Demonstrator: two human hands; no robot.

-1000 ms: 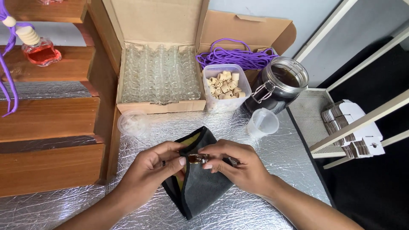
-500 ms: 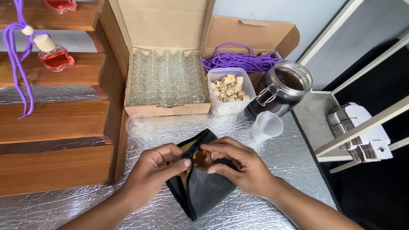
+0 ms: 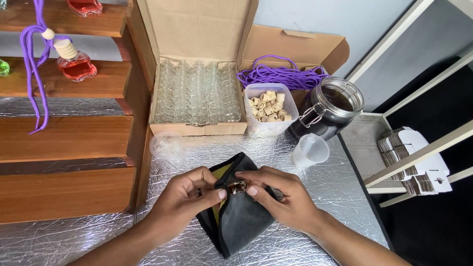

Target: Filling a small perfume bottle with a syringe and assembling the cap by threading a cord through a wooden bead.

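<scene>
Silver foil covers the bench (image 3: 315, 197), where a cardboard box of clear glass bottles (image 3: 197, 98) stands beyond both hands. A dark grey cloth (image 3: 241, 221) lies beneath them. The left hand (image 3: 185, 202) and right hand (image 3: 281, 197), fingertips closed, pinch a small amber bottle (image 3: 237, 187) between them.

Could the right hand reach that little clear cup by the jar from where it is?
Probably yes. The cup stands just beyond the right hand on the foil table, with nothing between them. But that hand and the left hand are both pinching a small bottle over a dark cloth.
</scene>
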